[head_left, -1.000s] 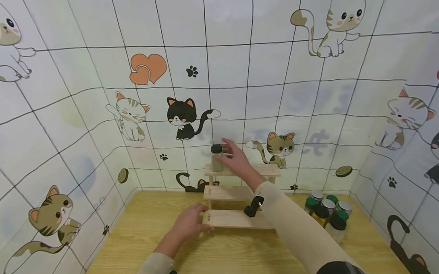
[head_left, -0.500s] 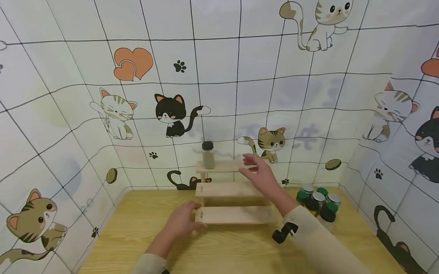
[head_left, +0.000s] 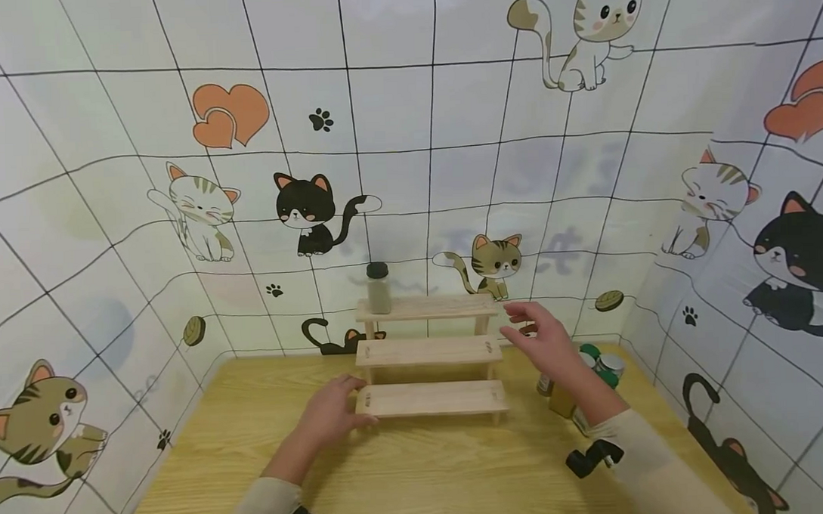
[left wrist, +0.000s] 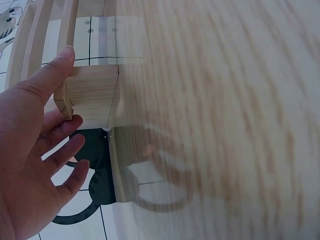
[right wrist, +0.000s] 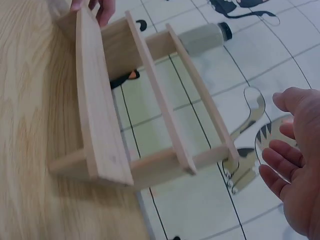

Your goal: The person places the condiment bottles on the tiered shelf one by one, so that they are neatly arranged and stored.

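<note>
A three-tier wooden shelf rack (head_left: 430, 399) stands on the table by the back wall. My left hand (head_left: 330, 412) holds the left end of its lowest board; in the left wrist view, thumb and forefinger pinch the board's end (left wrist: 63, 100) while the other fingers stay loose. On the left of the top tier a glass spice jar (head_left: 379, 290) with a black lid and pale contents stands upright. My right hand (head_left: 547, 347) hovers right of the rack, in front of the grouped jars, fingers loosely bent and holding nothing. The right wrist view shows this hand (right wrist: 300, 160) apart from the rack.
Several jars (head_left: 612, 366) with green and silver lids are grouped at the table's right, partly hidden by my right hand and forearm. A cat-print sheet (head_left: 395, 174) covers the walls behind and beside the wooden table (head_left: 419, 476).
My right hand has let go of the spice jar on the top tier and moved right and down, past the rack. The left hand keeps its place on the lowest board. The view has shifted right.
</note>
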Demonstrator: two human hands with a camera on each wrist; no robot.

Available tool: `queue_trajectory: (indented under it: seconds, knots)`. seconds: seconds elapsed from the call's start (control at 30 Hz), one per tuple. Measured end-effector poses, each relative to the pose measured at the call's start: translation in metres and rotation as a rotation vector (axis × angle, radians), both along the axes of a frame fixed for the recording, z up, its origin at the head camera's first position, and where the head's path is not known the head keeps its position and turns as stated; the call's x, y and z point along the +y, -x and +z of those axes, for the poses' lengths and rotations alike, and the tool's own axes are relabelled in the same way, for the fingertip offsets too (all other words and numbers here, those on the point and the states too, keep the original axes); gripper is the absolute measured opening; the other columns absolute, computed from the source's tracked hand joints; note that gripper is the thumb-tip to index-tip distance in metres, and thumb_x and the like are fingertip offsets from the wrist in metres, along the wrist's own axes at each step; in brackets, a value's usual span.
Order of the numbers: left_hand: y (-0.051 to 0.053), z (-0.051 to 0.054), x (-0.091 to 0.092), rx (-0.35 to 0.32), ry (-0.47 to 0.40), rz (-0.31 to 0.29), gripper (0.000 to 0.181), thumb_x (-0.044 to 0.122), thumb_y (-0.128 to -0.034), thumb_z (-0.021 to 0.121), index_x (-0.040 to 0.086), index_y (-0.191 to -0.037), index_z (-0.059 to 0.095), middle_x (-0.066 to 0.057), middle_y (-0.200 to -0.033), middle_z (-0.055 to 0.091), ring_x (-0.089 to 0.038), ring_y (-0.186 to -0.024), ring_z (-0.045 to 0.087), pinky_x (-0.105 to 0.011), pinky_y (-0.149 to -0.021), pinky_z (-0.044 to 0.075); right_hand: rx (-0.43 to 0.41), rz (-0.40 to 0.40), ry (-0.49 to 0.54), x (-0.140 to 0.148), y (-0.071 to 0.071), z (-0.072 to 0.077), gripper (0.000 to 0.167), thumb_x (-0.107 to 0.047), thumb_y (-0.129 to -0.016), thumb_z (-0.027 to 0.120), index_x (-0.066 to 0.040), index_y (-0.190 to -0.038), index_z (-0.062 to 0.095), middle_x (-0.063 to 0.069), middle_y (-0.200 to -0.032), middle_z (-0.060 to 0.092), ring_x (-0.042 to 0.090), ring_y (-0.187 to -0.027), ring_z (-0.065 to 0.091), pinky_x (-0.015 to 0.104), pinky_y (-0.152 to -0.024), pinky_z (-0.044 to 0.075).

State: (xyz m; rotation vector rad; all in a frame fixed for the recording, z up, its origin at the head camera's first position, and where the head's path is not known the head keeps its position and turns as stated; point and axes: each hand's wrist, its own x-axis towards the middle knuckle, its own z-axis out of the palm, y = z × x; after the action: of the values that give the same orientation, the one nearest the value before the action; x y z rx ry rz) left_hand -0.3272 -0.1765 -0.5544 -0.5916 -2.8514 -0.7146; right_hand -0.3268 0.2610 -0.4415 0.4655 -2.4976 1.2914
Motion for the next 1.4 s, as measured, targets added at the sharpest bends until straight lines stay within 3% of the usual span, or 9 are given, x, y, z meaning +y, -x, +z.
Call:
queue_trajectory:
  seconds: [0.4, 0.6, 0.73, 0.93, 1.4]
  knots:
    - [0.003, -0.006, -0.001, -0.022, -0.007, 0.018, 0.073, 0.05, -0.0814, 0.099, 0.011, -0.138, 0.072, -0.008, -0.139, 0.068, -0.037, -0.132, 0.066, -0.06, -0.107, 0.056, -0.023, -0.092, -0.158, 0.048, -0.009, -0.012, 0.048, -0.028, -0.112, 0.071, -0.003, -0.151, 0.06, 0.019, -0.145, 0.061, 0.042, -0.129, 0.059, 0.06, -0.103, 0.053]
    - [0.002, -0.002, -0.001, -0.017, -0.01, 0.014, 0.073, 0.049, -0.0815, 0.099, 0.01, -0.137, 0.072, -0.01, -0.139, 0.068, -0.038, -0.132, 0.066, -0.059, -0.107, 0.056, -0.007, -0.104, -0.312, 0.068, -0.004, -0.015, 0.043, -0.023, -0.11, 0.074, 0.001, -0.144, 0.065, 0.022, -0.136, 0.063, 0.046, -0.125, 0.063, 0.064, -0.1, 0.055]
    - [0.001, 0.0, -0.001, -0.02, -0.008, 0.009, 0.072, 0.047, -0.0825, 0.099, 0.008, -0.137, 0.072, -0.011, -0.139, 0.068, -0.039, -0.131, 0.066, -0.06, -0.107, 0.056, -0.057, -0.113, -0.376, 0.072, -0.005, -0.014, 0.043, -0.024, -0.109, 0.074, 0.001, -0.142, 0.066, 0.023, -0.132, 0.064, 0.047, -0.123, 0.064, 0.065, -0.098, 0.057]
    - [-0.001, 0.001, 0.001, -0.033, -0.017, 0.008, 0.072, 0.045, -0.0832, 0.099, 0.008, -0.138, 0.071, -0.011, -0.14, 0.068, -0.039, -0.132, 0.065, -0.06, -0.109, 0.055, -0.104, -0.112, -0.395, 0.074, -0.009, -0.015, 0.043, -0.024, -0.108, 0.074, 0.003, -0.141, 0.066, 0.027, -0.131, 0.064, 0.05, -0.122, 0.064, 0.066, -0.095, 0.058]
    - [0.0, -0.002, 0.0, -0.041, -0.027, 0.018, 0.072, 0.046, -0.0821, 0.099, 0.01, -0.138, 0.071, -0.009, -0.14, 0.068, -0.039, -0.133, 0.065, -0.06, -0.108, 0.055, -0.168, -0.149, -0.464, 0.082, -0.011, -0.032, 0.047, -0.026, -0.103, 0.082, 0.003, -0.136, 0.067, 0.022, -0.125, 0.063, 0.044, -0.114, 0.065, 0.062, -0.09, 0.059]
